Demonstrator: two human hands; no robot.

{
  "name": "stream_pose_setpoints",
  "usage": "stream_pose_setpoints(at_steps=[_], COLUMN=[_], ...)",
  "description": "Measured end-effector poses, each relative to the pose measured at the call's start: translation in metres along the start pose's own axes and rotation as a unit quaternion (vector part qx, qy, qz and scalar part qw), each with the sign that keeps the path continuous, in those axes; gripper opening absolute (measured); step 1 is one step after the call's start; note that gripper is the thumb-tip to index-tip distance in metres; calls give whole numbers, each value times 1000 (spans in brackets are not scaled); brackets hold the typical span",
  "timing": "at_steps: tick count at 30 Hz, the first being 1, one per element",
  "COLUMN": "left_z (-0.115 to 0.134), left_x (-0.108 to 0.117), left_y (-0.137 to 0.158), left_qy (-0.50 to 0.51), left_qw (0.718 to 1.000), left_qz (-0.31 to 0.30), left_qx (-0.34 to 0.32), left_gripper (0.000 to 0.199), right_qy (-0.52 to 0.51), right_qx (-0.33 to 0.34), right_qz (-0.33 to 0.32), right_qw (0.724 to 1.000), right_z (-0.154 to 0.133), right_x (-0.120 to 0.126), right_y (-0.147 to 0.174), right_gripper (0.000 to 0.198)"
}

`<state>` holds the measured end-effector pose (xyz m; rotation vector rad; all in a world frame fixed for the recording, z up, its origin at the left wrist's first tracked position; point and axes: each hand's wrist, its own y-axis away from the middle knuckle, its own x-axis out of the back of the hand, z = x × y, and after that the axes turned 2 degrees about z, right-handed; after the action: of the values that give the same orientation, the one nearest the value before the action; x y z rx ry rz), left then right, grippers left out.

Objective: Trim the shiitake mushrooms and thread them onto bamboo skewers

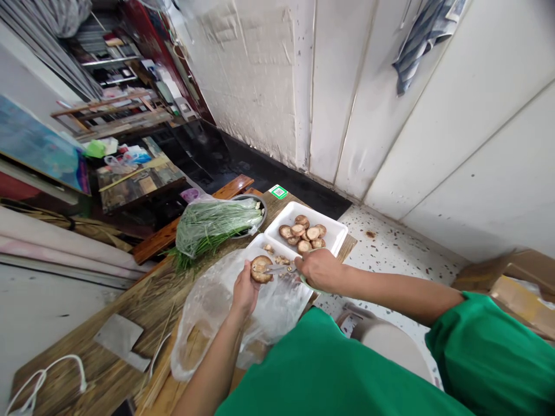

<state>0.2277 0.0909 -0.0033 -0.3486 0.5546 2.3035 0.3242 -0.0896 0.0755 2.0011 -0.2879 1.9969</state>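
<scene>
A brown mushroom (262, 269) is held in my left hand (245, 290), its underside turned up toward me. My right hand (319, 270) grips a pair of scissors (281, 269), whose blades reach to the middle of the mushroom, where the stem sits. Below and behind the blades, a white tray (255, 241) holds a few cut stem pieces (282, 260). Farther back, a second white tray (339, 231) holds several mushrooms (304, 233) heaped together. A clear plastic bag (208, 306) spreads over the table under my left hand.
Long green vegetables in plastic (217, 222) lie partly over a metal bowl (263, 216) on the wooden table (82, 335). A cleaver-shaped grey piece (119, 338) and a white cable (56, 364) lie at left. A stool (392, 346) and cardboard box (515, 289) stand at right.
</scene>
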Motion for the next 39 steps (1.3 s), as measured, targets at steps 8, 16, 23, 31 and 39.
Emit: stream_pose_setpoints(at_steps=[8, 16, 23, 31, 39], left_z=[4, 11, 19, 6, 4], left_x=[3, 20, 23, 5, 5], left_y=[0, -5, -3, 17, 29], left_qy=[-42, 1, 78, 36, 4], left_qw=[990, 984, 983, 976, 981], left_qz=[-60, -128, -166, -212, -191], left_qx=[122, 122, 20, 29, 23], left_gripper=[36, 37, 41, 40, 25], right_qy=[19, 30, -238, -396, -392], right_qx=[9, -13, -82, 52, 88], right_qz=[-31, 8, 159, 347, 258], right_qw=[999, 999, 955, 849, 879], right_z=[-2, 10, 13, -23, -28], right_x=[-19, -1, -31, -59, -51], right_y=[-8, 1, 3, -44, -40], right_gripper=[24, 21, 29, 32, 38])
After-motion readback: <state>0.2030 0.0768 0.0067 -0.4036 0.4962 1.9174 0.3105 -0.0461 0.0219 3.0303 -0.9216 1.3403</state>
